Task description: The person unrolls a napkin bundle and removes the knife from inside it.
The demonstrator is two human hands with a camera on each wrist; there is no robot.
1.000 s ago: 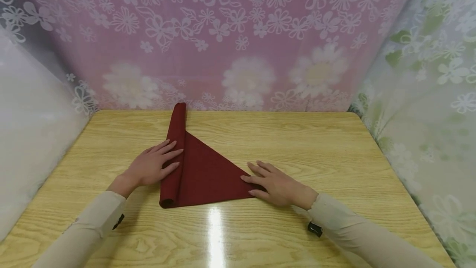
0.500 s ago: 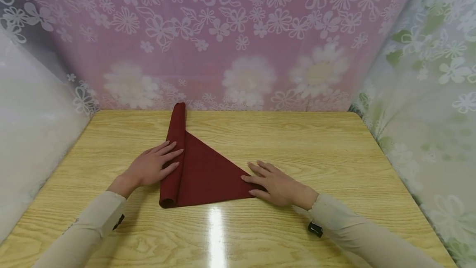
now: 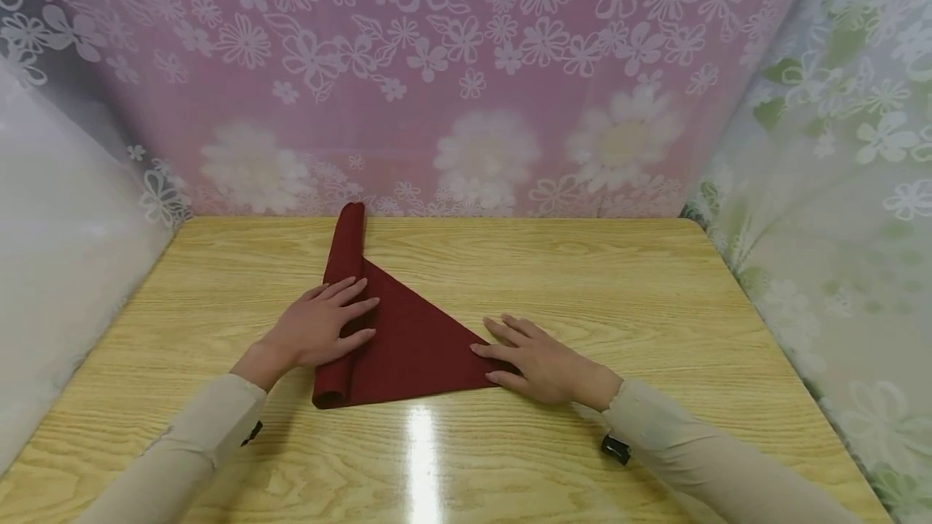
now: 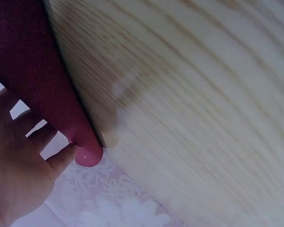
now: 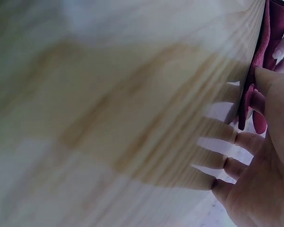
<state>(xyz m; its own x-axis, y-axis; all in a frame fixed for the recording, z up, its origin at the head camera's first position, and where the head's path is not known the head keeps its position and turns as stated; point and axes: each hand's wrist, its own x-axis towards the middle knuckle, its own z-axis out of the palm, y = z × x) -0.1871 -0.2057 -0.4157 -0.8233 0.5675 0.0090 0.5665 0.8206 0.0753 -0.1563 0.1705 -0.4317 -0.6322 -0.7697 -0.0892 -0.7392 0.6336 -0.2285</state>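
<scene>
A dark red cloth (image 3: pixel 418 338) lies on the table, its left side rolled into a tube (image 3: pixel 345 245) and its right side flat, tapering to a corner. My left hand (image 3: pixel 316 328) rests across the tube with spread fingers that reach just past it onto the flat part. On the right corner lie the fingers of my right hand (image 3: pixel 546 364), loosely spread. In the left wrist view the hand (image 4: pixel 19 165) has its fingertips against the tube (image 4: pixel 38 85). The right wrist view shows the hand (image 5: pixel 260 184) flat, several fingertips on the wood beside the cloth's corner (image 5: pixel 246 106).
A wood-grain table (image 3: pixel 619 281) spreads under both hands. Behind it hangs a pink flowered curtain (image 3: pixel 408 87), which the tube's far end nearly reaches. A pale sheet (image 3: pixel 73 249) hangs at the left and a green-white flowered one (image 3: pixel 823 249) at the right.
My left hand has shifted slightly to the right across the tube, its fingertips now past the tube's right edge. The right hand and the cloth look the same.
</scene>
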